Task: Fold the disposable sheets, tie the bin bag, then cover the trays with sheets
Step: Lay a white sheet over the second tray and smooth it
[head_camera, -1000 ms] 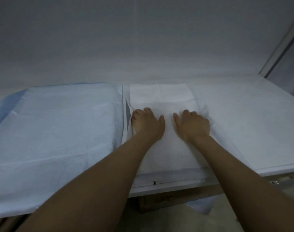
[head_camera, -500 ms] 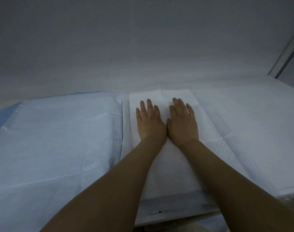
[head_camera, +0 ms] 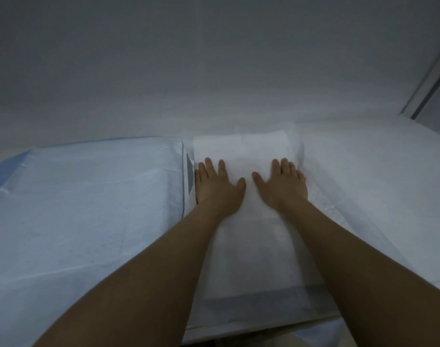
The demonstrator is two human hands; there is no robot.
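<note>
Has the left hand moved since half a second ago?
Yes. The left hand slid left across the folded white sheet, from beside the right hand at its middle to its left edge, near the blue sheet.

A plain grey wall point(head_camera: 213, 58) stands behind, a pale frame strip point(head_camera: 424, 78) at right.

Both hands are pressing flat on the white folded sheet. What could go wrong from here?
The left hand sits at the left edge of the folded white sheet; pushing outward may slide it onto the blue sheet. Beside the right hand, the lower layer looks crumpled, so wrinkles could get pressed in.
</note>
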